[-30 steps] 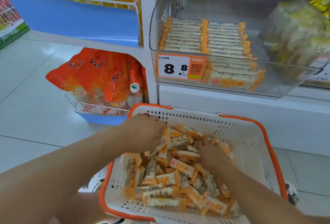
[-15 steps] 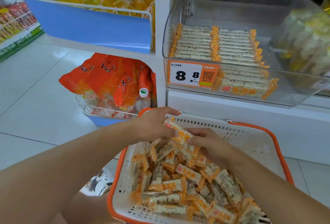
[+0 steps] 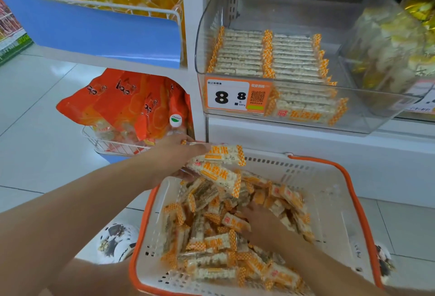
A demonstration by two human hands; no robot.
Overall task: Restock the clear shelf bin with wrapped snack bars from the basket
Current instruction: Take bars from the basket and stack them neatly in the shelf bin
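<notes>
Below the part-filled clear bin (image 3: 367,116), left hand (image 3: 174,156) grips two snack bars (image 3: 219,166); right hand (image 3: 261,225), grasp unclear, digs in basket (image 3: 329,192).

Clear shelf bin (image 3: 235,13), upper right of frame: transparent plastic, open top, an orange-and-white price tag (image 3: 237,95) on its front wall. Inside it, wrapped snack bars (image 3: 270,57) lie flat in two neat side-by-side rows, pale with orange checked ends, filling the floor only partway. Basket (image 3: 329,192), lower centre: white perforated plastic with an orange rim, holding a loose jumbled heap of bars (image 3: 211,244) pointing every way. Two bars (image 3: 219,166) are lifted above the basket's far left corner, stacked and tilted, printed faces up, gripped in the left hand (image 3: 174,154).
</notes>
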